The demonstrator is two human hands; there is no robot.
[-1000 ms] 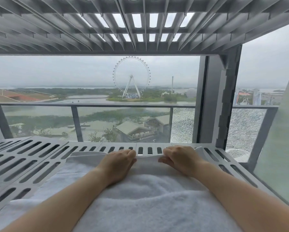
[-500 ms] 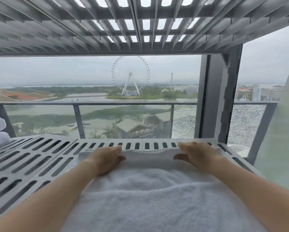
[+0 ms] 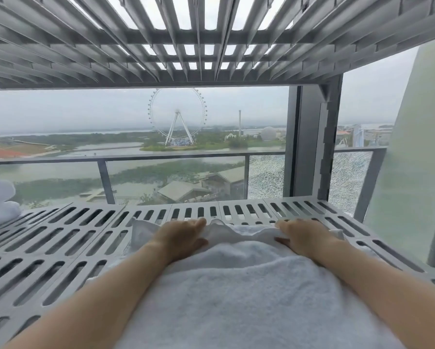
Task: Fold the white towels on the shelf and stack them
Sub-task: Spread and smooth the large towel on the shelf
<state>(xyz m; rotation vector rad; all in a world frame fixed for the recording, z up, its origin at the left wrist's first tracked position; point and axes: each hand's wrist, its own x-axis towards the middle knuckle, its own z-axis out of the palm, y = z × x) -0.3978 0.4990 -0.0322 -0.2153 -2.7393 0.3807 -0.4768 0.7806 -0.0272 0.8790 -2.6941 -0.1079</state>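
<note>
Towel [image 3: 236, 293]: lying on shelf [image 3: 60, 248], long axis running 6 to 12 o'clock; left hand [image 3: 183, 235] and right hand [image 3: 304, 235] both pinching its 12 o'clock edge.

We're peering from head height, one wide view, forward and slightly down along the slatted shelf [image 3: 60, 248], close over the towel [image 3: 236, 298], facing the window [image 3: 85, 109].

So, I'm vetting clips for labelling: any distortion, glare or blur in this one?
Head view: wide-angle bending bows the shelf slats toward the edges; soft overcast backlight, no hard shadows or glare; towel, left hand and right hand reasonably sharp.
</note>
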